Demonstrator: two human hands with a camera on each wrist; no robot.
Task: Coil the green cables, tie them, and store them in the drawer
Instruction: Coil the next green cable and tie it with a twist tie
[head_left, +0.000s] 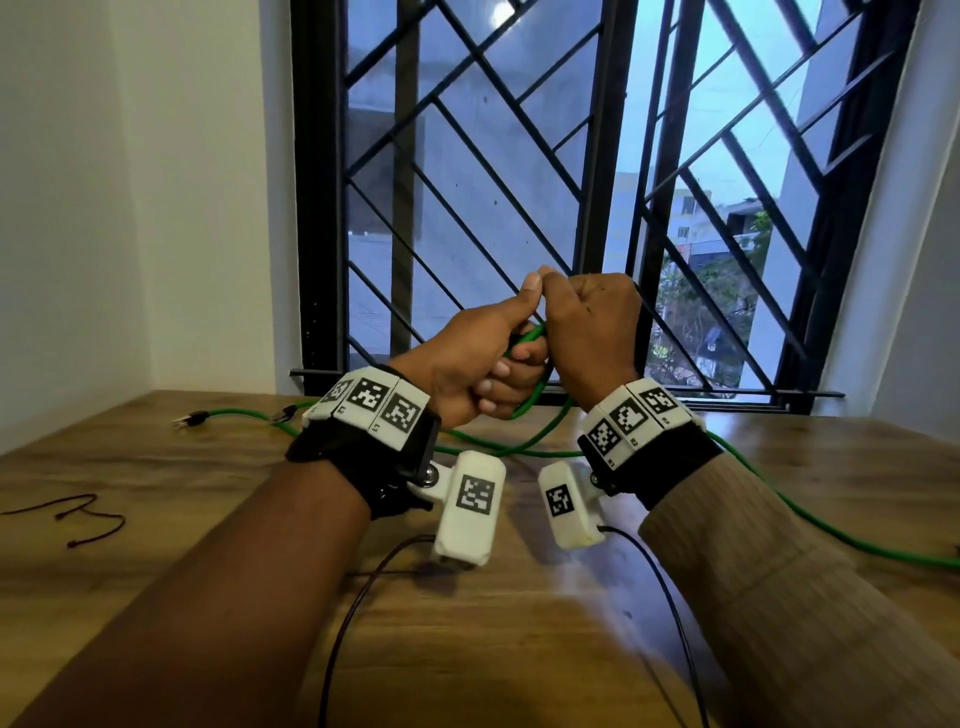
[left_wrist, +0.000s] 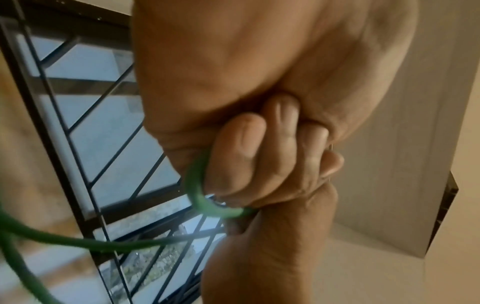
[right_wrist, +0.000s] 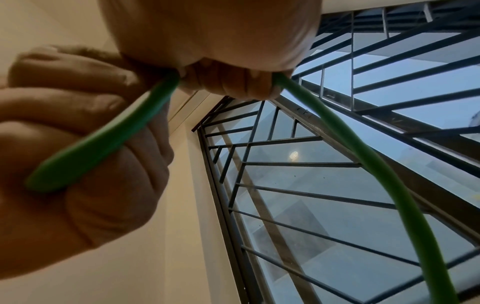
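Both grips, left hand (head_left: 462, 358) and right hand (head_left: 587, 332), clamp the green cable (head_left: 530, 400); the right wrist view alone shows it leaving both fists. At 9 o'clock on the wooden counter (head_left: 467, 623), a dark string (head_left: 78, 512); barred window (head_left: 571, 182) at 12.

Each wrist carries a black strap fitted with a curved white band (head_left: 375, 406) of square segments, each printed with a black-and-white fiducial marker and a small numeral. A white rounded-rectangular camera housing (head_left: 469, 508) hangs below the left strap on a white bracket fixed by a metal screw (head_left: 430, 473); it bears one marker. A matching housing (head_left: 569, 502) hangs below the right strap. A thin dark cable (head_left: 347, 618) exits the left housing; a second dark cable (head_left: 670, 608) exits the right. The left forearm is bare. The right forearm wears a beige ribbed knit sleeve (head_left: 810, 587).
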